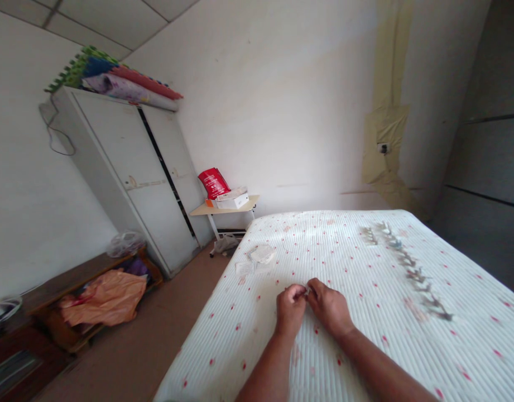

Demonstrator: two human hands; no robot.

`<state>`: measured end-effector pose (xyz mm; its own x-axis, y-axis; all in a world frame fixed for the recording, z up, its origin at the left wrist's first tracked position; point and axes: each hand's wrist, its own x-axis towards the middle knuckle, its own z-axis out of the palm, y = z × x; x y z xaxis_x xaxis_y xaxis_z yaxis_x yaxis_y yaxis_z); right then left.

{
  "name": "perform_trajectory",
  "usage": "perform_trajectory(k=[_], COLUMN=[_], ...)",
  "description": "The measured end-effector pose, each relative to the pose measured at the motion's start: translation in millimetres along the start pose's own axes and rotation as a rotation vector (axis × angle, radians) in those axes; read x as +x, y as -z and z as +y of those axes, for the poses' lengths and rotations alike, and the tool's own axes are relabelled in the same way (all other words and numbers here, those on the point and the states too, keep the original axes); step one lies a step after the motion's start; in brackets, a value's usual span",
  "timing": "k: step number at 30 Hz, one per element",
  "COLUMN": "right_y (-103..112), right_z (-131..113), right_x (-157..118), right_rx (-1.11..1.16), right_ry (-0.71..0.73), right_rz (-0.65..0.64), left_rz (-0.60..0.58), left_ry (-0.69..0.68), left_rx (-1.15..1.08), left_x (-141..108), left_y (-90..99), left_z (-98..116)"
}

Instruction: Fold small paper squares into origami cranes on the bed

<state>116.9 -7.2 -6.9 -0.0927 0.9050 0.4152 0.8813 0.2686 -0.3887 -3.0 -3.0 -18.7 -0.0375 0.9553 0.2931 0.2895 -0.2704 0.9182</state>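
Observation:
Over the middle of the mattress (323, 357), my left hand (291, 307) and my right hand (330, 307) meet at the fingertips. Both are closed in a pinch around something small and pale, mostly hidden by the fingers; its kind cannot be made out. Ahead and to the left lies a small pile of thin, pale sheets (262, 254), with a further flat piece (244, 268) beside it. On the right, several small pointed figures, perhaps folded paper (416, 274), stand in a slanting row, blurred.
Beyond the mattress's far left corner, a small table (200, 210) carries a red bag (214, 183) and a white box (233, 201). A grey cabinet (126, 151) with rolled mats (131, 89) on top stands left. Orange cloth or plastic (108, 297) hangs from a low wooden bench (75, 341).

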Motion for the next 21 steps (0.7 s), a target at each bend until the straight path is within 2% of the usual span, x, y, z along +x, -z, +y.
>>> perform_trajectory(k=[6,12,16,21], right_y=[2,6,11,10], right_z=[0,-3,-4,0], right_x=[-1,-1,0,2], right_rx=[-0.028,-0.124,-0.076,0.091], right_ry=[0.122,0.284,0.371,0.466], right_rz=[0.072,0.124,0.149,0.164], left_rz=[-0.002,0.067,0.093,0.101], left_ry=[-0.011,0.064,0.113,0.147], left_rx=[-0.095,-0.264,-0.305,-0.326], left_x=[-2,1,3,3], left_y=[3.4,3.2,5.2,9.4], left_z=[4,0,-1,1])
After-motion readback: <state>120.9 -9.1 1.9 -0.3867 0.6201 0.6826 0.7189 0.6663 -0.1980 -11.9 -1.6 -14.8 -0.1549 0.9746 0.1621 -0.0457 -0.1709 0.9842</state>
